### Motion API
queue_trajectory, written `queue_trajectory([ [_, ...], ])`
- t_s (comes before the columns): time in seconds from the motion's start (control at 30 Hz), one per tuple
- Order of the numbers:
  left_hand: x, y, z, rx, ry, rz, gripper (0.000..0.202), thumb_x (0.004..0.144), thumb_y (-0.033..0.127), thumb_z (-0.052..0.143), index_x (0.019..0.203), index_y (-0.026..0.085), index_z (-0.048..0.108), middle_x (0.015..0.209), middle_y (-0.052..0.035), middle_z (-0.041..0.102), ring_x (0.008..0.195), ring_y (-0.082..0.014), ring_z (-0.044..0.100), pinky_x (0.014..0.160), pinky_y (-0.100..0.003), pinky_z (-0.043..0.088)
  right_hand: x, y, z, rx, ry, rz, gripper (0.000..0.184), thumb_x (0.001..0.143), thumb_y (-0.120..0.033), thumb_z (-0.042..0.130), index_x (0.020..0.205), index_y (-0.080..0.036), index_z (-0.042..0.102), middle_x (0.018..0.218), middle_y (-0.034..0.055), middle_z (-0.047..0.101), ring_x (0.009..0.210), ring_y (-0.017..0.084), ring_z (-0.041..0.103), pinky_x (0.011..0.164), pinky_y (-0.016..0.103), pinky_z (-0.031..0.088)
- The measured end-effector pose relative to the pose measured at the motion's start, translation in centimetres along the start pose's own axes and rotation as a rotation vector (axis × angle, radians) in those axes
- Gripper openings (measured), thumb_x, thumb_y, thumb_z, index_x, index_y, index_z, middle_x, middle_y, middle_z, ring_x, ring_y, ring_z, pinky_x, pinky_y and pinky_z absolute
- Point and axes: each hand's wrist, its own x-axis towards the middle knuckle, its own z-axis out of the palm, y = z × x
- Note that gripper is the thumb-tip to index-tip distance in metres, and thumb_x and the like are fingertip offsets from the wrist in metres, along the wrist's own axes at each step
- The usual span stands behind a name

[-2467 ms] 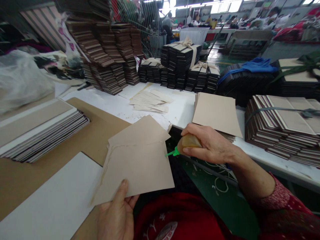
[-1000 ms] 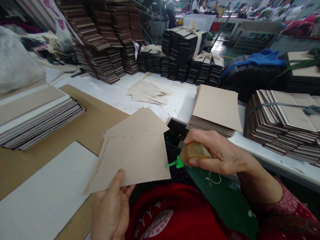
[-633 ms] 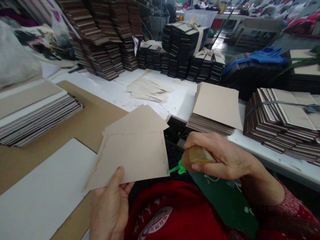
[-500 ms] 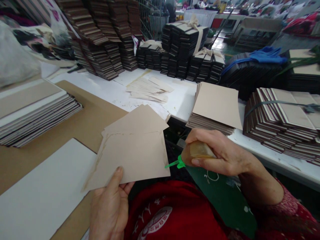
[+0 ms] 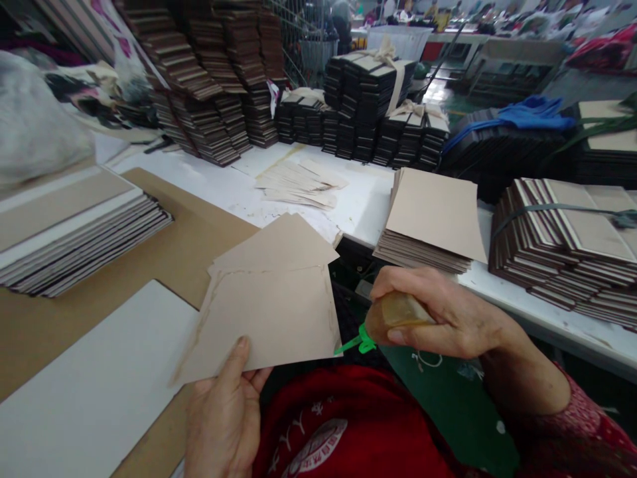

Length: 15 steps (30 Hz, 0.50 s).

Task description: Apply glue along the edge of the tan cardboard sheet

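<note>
over the right edge of a brown board [image 5: 199,209], a beige sheet [image 5: 279,315] is pinched at its near edge by the left hand [image 5: 226,411]. right of the board, an amber bottle [image 5: 401,317] is gripped in the right hand [image 5: 442,312], its green nozzle [image 5: 365,341] held at the sheet's near right corner. open room is left between sheet and right hand; paper strips [image 5: 298,180] are strewn beyond the board.

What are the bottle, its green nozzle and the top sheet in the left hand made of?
Bottle: likely translucent plastic, slightly glossy; amber tint and a soft highlight.
Green nozzle: probably plastic; even, bright colour. Finish too small to tell.
Top sheet: looks like matte card or paperboard; plain beige, thin, flat, no sheen away from the streaks along its edges.
</note>
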Motion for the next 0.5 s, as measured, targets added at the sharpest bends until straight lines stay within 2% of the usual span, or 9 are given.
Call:
queue_trajectory([
  [0.07,0.1,-0.1,-0.2,-0.005,0.000,-0.017,0.041,0.080,0.015,0.067,0.118,0.029,0.064,0.121,-0.0057,0.064,0.097,-0.0195,0.065,0.078,-0.038,0.059,0.4,0.4,0.1,-0.035,0.081,0.012,0.030,0.083,-0.033,0.066,0.106,-0.019,0.053,0.089,0.0005,0.058,0.074,0.016,0.053,0.064,0.027,0.036],
  [0.2,0.1,-0.1,-0.3,-0.042,-0.003,-0.071,0.034,0.080,0.017,0.068,0.113,0.027,0.066,0.114,-0.0059,0.067,0.091,-0.0177,0.067,0.074,-0.033,0.059,2.0,1.3,0.7,-0.112,0.289,0.033,0.030,0.085,-0.038,0.065,0.106,-0.019,0.053,0.089,0.0006,0.057,0.075,0.016,0.052,0.066,0.028,0.037],
  [0.3,0.0,0.0,-0.3,-0.062,0.006,-0.102,0.033,0.080,0.018,0.068,0.113,0.024,0.066,0.112,-0.0067,0.068,0.090,-0.0178,0.067,0.077,-0.035,0.059,3.2,1.7,1.5,-0.146,0.432,0.048,0.032,0.086,-0.040,0.064,0.106,-0.018,0.054,0.088,0.0012,0.056,0.074,0.017,0.052,0.065,0.029,0.037],
  [0.4,0.0,0.1,-0.2,-0.073,0.014,-0.120,0.035,0.081,0.018,0.067,0.115,0.026,0.064,0.114,-0.0058,0.067,0.093,-0.0181,0.066,0.084,-0.040,0.057,4.0,1.8,2.0,-0.182,0.504,0.067,0.029,0.085,-0.038,0.063,0.103,-0.018,0.054,0.088,0.0019,0.055,0.073,0.017,0.051,0.065,0.030,0.036],
  [0.5,0.0,0.1,-0.3,-0.090,0.022,-0.134,0.035,0.080,0.019,0.069,0.114,0.026,0.064,0.113,-0.0053,0.067,0.093,-0.0176,0.066,0.088,-0.043,0.056,4.5,1.8,2.2,-0.183,0.510,0.068,0.026,0.084,-0.036,0.063,0.101,-0.018,0.054,0.087,0.0020,0.056,0.073,0.018,0.051,0.064,0.030,0.036],
])
